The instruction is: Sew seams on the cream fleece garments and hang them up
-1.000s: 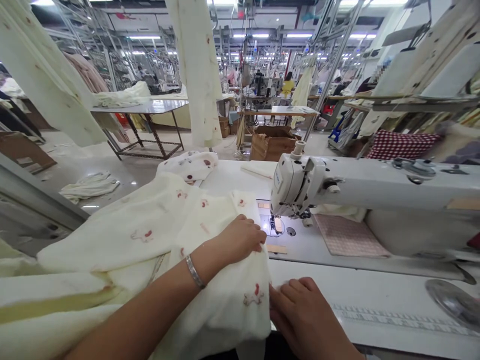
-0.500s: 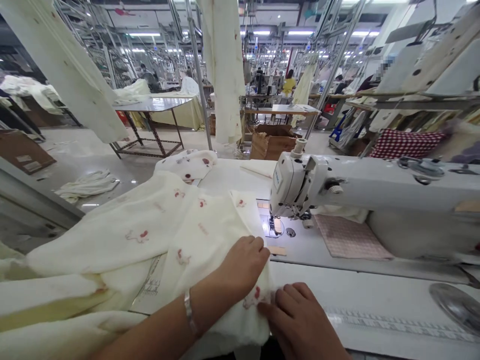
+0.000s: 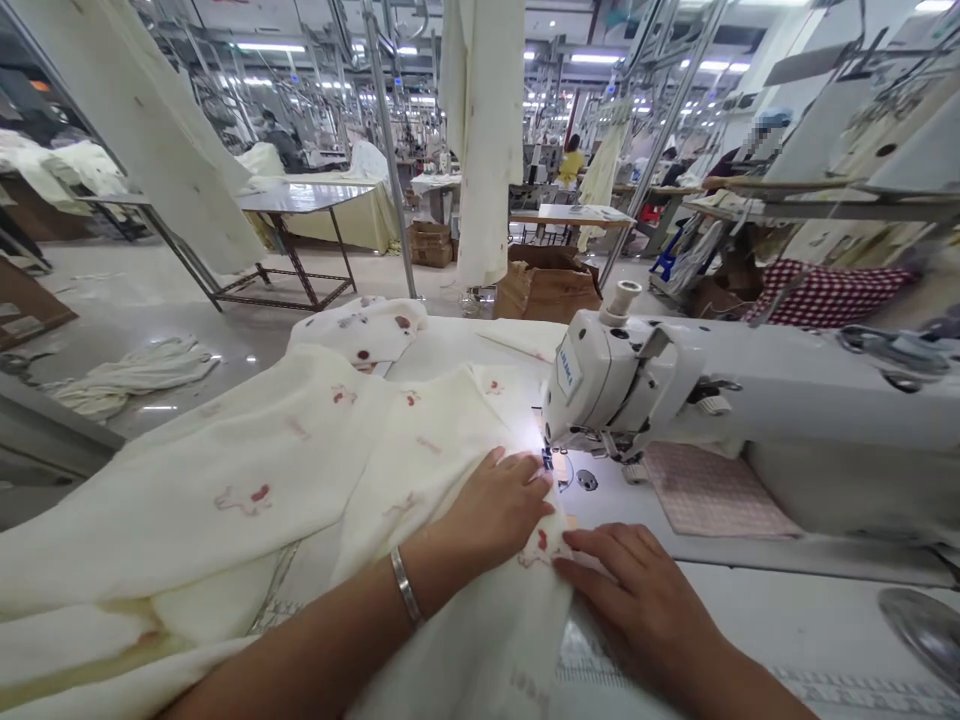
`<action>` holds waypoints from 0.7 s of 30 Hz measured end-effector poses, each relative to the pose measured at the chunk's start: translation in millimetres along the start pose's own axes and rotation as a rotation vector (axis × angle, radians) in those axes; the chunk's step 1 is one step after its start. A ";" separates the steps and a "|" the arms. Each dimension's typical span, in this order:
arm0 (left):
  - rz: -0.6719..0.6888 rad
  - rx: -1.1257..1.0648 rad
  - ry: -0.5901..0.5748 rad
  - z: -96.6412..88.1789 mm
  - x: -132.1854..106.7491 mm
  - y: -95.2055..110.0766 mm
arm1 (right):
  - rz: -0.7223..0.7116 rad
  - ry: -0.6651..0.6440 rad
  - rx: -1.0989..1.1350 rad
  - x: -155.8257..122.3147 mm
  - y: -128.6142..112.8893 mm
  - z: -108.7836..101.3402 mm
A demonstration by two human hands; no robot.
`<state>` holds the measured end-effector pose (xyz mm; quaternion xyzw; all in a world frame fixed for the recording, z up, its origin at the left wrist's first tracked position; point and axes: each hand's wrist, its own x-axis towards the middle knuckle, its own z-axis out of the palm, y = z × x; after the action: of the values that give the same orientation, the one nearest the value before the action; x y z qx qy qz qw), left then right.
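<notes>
A large cream cloth with small red printed figures (image 3: 300, 470) is spread over the white sewing table (image 3: 750, 620). My left hand (image 3: 499, 505) lies on the cloth with its fingers curled onto the edge, just in front of the needle of the white sewing machine (image 3: 622, 380). My right hand (image 3: 637, 595) rests flat beside it, fingertips pressing the cloth's edge near a red figure. The needle area is lit and sits right beyond my left fingertips. A metal bangle circles my left wrist.
A pink checked pad (image 3: 705, 490) lies under the machine arm. Cardboard boxes (image 3: 547, 285), hanging cream cloths (image 3: 484, 140), a metal table (image 3: 300, 200) and a heap of cloth on the floor (image 3: 127, 370) stand beyond. Other people work far back.
Both hands have moved forward with the cloth's edge, from the table's near side up to the machine's needle. The view has shifted closer to the machine.
</notes>
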<state>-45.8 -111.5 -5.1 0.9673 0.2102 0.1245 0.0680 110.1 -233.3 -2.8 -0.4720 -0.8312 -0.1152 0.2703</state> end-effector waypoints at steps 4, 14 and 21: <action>-0.009 -0.007 0.006 1.7 1.8 -3.4 | -0.018 -0.049 0.047 3.8 1.4 1.8; 0.011 0.039 0.065 18.0 1.1 -7.0 | -0.036 -0.079 0.095 0.7 -1.7 0.5; -0.012 0.013 0.042 10.5 12.5 -15.6 | -0.015 -0.078 0.097 11.8 11.8 8.6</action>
<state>-38.1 -93.0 -15.4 0.9637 0.2181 0.1430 0.0578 112.4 -214.7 -4.1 -0.4563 -0.8492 -0.0581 0.2594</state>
